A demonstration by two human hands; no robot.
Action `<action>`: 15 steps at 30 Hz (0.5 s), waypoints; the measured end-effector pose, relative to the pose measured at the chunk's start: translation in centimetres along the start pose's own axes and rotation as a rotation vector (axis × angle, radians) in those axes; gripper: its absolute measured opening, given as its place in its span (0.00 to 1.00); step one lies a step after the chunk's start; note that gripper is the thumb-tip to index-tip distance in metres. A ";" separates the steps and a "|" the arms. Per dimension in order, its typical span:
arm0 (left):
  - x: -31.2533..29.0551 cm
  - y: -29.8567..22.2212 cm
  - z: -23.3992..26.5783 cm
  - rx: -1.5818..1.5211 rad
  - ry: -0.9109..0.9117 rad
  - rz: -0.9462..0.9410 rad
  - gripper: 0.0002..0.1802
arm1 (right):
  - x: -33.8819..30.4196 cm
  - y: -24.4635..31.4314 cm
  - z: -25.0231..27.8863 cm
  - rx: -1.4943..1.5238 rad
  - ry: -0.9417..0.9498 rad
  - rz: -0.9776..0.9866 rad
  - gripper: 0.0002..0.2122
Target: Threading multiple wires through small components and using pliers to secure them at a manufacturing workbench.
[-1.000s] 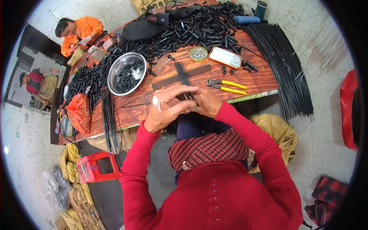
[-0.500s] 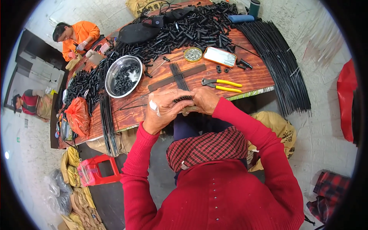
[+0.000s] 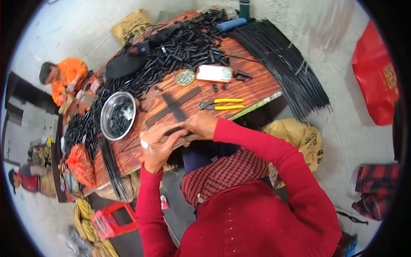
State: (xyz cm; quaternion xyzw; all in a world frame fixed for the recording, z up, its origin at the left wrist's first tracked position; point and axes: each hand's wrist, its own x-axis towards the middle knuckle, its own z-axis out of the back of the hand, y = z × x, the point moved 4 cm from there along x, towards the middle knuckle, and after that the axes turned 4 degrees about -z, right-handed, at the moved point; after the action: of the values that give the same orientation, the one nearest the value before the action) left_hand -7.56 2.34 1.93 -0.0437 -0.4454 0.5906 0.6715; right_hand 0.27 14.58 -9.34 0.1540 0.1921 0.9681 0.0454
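Observation:
A bundle of thin black rods (image 3: 174, 107) runs from my hands onto the wooden table (image 3: 257, 83), crossing a flat dark bar (image 3: 156, 116). My left hand (image 3: 156, 144), with a white patch on it, is closed around the near end of the bundle, whose dark ends show between thumb and fingers. Pressed against the same end, my right hand (image 3: 202, 123) is also closed; its fingertips are partly hidden. To the right of the bundle lie end-cutting pliers (image 3: 221, 104) with yellow handles.
Left stand a metal bowl (image 3: 104, 124) of small black parts and an orange bag (image 3: 80, 165). Behind are a heap of black tubular parts (image 3: 180, 53), a round tin (image 3: 185, 77) and a rectangular tray (image 3: 214, 73). Long black rods (image 3: 282, 64) overhang at right. A co-worker in orange (image 3: 70, 70) sits far left.
The whole view has shifted and turned, so the table sits farther left. Both hands stay closed at the near end of the rod bundle.

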 end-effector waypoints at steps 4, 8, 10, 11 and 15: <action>0.1 0.3 0.0 -0.035 -0.034 0.055 0.07 | -0.5 -0.2 0.5 0.128 -0.010 0.051 0.18; 0.9 0.3 -0.2 -0.038 -0.051 0.105 0.06 | -1.9 -0.9 1.8 0.228 -0.012 0.015 0.16; 0.8 0.9 -0.1 -0.054 -0.041 0.102 0.06 | -2.0 -0.6 1.9 0.234 0.011 0.018 0.15; 0.9 0.9 0.0 -0.086 -0.016 0.080 0.06 | -2.0 -0.5 1.8 0.240 -0.011 0.016 0.13; 1.0 0.9 0.3 -0.055 0.053 0.021 0.09 | -1.8 -0.3 1.3 0.233 -0.085 0.012 0.09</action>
State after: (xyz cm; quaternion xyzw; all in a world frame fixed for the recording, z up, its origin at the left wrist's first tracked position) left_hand -8.58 3.29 2.12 -0.0822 -0.4432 0.5838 0.6753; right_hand 2.40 15.03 -8.86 0.2005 0.3000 0.9322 0.0295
